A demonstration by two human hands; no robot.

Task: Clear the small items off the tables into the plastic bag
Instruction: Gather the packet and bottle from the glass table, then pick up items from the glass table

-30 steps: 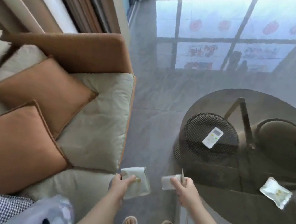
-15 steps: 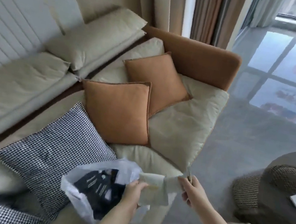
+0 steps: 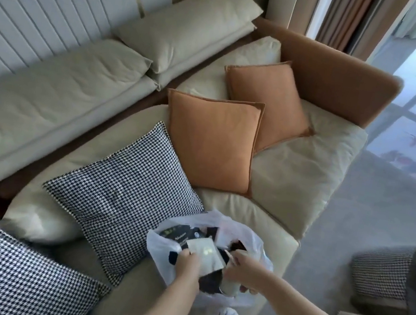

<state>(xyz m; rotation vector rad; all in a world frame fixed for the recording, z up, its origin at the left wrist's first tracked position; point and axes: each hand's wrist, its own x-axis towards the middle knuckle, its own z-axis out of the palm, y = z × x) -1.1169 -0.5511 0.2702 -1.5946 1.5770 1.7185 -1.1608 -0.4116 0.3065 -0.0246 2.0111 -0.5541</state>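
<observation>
1. We note the change: a second ago both hands held packets over the floor beside the round table; now they are over the open plastic bag (image 3: 249, 237) on the sofa (image 3: 307, 172) seat edge.
2. Left hand (image 3: 187, 262) pinches a pale square packet (image 3: 204, 254) by its 8 o'clock corner; the packet lies in the bag mouth on top of dark packaging.
3. Right hand (image 3: 245, 269) has its fingers curled at the bag's 3 o'clock side. A pale item shows below it, possibly the second packet; blur stops us telling whether it is gripped.
4. Houndstooth cushion (image 3: 126, 193) lies at 10 o'clock from the bag, orange cushions (image 3: 212, 141) at 12.
5. Judgement: the deposit step is under way; release is pending, and items remaining on the tables, now out of view, are still to fetch.
</observation>
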